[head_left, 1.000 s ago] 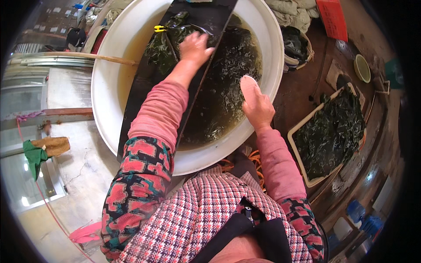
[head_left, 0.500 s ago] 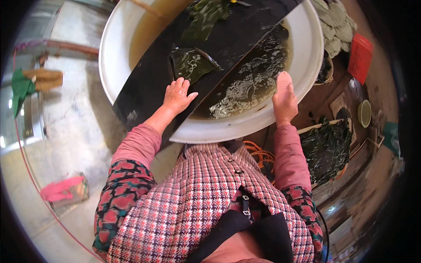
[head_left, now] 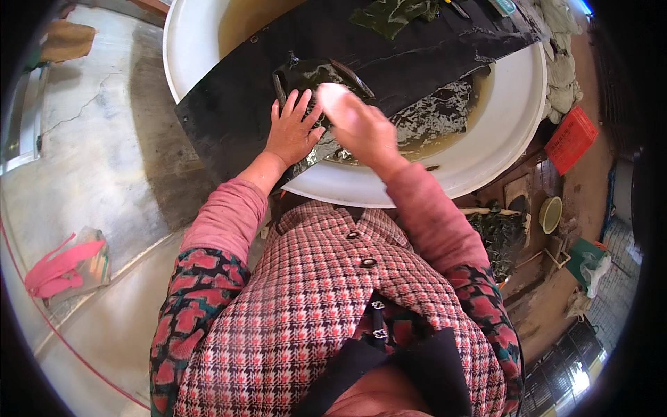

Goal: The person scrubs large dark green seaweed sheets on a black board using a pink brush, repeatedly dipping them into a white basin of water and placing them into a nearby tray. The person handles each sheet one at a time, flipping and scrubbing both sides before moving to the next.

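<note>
A black board lay across a white tub, covering much of its opening; brownish water and dark leaves showed beyond the board's near edge. A second dark green leaf lay farther up the board. Pale sacks were heaped just beside the tub on the right, with a red box near them and a small bowl nearer the person. A pink cloth lay well apart on the left.

The wet green leaf was on the board's near part, partly hidden by both hands. The left hand rested over it, palm down, fingers spread and gripping nothing. The right hand, blurred, had its fingers closed around a flat pink pad above the leaf; whether the pad touched it could not be told.
</note>
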The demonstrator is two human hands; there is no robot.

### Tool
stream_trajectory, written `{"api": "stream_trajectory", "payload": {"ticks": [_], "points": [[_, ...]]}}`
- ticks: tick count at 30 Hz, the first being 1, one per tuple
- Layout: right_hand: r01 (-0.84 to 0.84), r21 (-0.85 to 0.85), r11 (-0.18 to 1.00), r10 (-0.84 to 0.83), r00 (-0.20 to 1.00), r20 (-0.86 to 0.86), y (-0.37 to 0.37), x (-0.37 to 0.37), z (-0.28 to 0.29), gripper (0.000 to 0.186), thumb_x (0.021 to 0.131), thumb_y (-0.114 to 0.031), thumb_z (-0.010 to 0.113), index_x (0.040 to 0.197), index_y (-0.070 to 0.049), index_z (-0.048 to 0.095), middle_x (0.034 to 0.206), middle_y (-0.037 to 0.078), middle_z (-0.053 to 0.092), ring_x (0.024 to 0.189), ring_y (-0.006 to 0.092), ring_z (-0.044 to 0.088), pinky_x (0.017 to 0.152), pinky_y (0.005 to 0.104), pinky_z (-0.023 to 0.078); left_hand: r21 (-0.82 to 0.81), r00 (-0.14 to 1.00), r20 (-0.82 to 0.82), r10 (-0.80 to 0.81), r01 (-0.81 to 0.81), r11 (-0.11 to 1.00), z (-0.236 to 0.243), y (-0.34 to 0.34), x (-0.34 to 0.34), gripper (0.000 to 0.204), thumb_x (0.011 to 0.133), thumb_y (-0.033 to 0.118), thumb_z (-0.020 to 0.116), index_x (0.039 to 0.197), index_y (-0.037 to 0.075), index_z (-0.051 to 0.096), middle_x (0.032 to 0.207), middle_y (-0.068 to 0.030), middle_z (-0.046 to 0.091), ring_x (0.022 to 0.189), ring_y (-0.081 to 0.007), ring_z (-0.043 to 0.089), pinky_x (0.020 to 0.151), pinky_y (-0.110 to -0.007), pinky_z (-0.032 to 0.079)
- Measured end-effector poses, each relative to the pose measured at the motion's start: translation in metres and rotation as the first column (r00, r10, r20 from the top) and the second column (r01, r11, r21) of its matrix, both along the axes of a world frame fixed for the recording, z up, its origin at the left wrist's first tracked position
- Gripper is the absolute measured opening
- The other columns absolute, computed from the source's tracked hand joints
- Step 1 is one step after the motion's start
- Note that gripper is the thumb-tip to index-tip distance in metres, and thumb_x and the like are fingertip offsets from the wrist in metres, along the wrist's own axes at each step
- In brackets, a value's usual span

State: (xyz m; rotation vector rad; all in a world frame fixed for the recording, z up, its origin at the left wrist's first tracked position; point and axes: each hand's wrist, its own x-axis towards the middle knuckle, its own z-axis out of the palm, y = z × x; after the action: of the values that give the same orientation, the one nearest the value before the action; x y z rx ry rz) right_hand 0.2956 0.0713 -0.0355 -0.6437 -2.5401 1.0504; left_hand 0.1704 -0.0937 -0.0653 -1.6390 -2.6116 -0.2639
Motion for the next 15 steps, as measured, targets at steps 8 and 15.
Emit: {"api": "stream_trajectory", "payload": {"ticks": [8, 15], "points": [[0.055, 0.175, 0.983, -0.081, 0.986, 0.144, 0.024, -0.109, -0.042, 0.060, 0.074, -0.037, 0.067, 0.130, -0.023, 0.050, 0.096, 0.023, 0.064, 0.092, 0.0419, 0.065, 0.082, 0.0490, 0.052, -0.017, 0.987, 0.154, 0.055, -0.053, 0.998, 0.005, 0.003, -0.003, 0.052, 0.089, 0.038, 0.059, 0.137, 0.018, 0.051, 0.152, -0.0142, 0.032, 0.140, -0.0371, 0.027, 0.108, -0.063, 0.022], [0.199, 0.354, 0.914, -0.321, 0.887, 0.331, 0.100, -0.098, 0.003, 0.058, 0.077, -0.036, 0.065, 0.131, -0.023, 0.048, 0.097, 0.024, 0.064, 0.093, 0.0432, 0.064, 0.084, 0.0494, 0.052, 0.042, 0.975, 0.217, 0.047, -0.057, 0.997, 0.009, 0.001, -0.003, 0.056, 0.087, 0.034, 0.063, 0.138, 0.018, 0.049, 0.152, -0.0151, 0.031, 0.140, -0.0378, 0.026, 0.107, -0.063, 0.024]]}}
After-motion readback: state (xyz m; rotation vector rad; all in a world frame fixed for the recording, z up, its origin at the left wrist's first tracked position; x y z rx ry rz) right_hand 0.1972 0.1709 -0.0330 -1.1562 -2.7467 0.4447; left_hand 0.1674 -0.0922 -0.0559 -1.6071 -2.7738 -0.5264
